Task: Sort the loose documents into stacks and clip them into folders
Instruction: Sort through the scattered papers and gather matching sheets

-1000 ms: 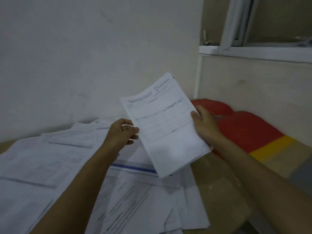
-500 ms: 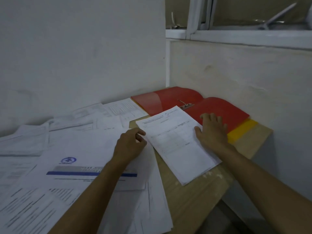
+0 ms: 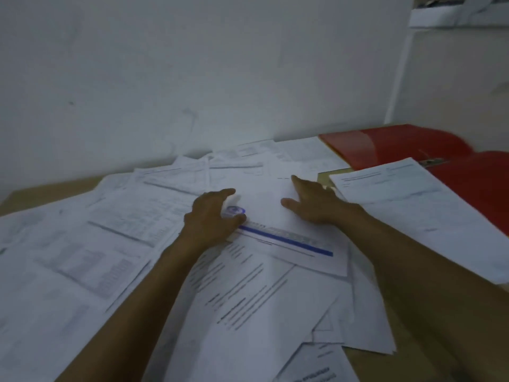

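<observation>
Blue-striped sheet lies under left hand.

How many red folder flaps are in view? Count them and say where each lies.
2. One red flap lies at the back right against the wall; the other red flap lies nearer at the right edge, partly under the set-aside sheet. More may be hidden.

Both bare forearms reach forward, side by side. The left hand is palm down, fingers loosely spread; the right hand lies flat, fingers extended.
</observation>
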